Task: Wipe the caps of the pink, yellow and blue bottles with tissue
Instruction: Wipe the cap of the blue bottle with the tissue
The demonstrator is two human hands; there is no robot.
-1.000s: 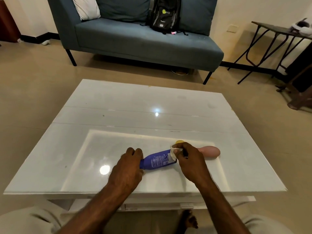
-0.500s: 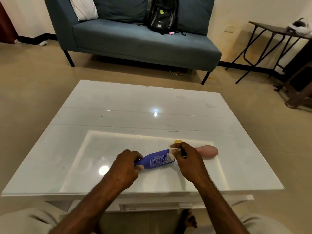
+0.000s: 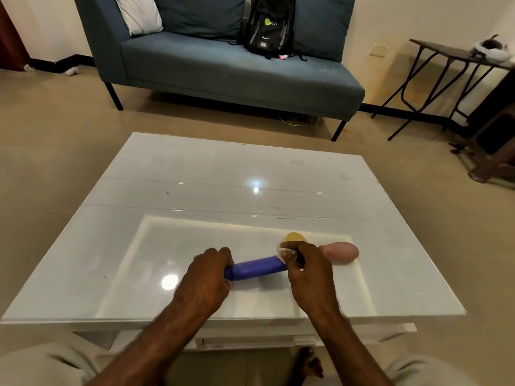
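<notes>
- Rolling is what has changed: a second ago the blue bottle (image 3: 257, 267) showed its printed label upward, and now only plain blue shows, so the bottle has been turned about its long axis.
- At 9 o'clock of the bottle, the left hand (image 3: 207, 277) wraps its base end, fingers curled shut around it; I judge this hand does the turning.
- The bottle lies on its side on the tabletop (image 3: 195, 174), near the front edge, cap end towards 3 o'clock.
- At that end the right hand (image 3: 308, 270) has its fingers pinched on the tissue (image 3: 282, 248), pressed over the cap; the cap itself is hidden.
- My reading: fresh parts of the cap come under the tissue as the bottle turns, so this cap is mid-wipe.
- Just past the right hand at 12 o'clock peeks the yellow bottle (image 3: 294, 237); at 3 o'clock lies the pink bottle (image 3: 341, 253). Whether their caps are wiped cannot be told.
- Writing: none can be read on the bottles now. The backpack (image 3: 269, 25) on the sofa (image 3: 223, 71) bears a green dot and small letters, too small to make out.
</notes>
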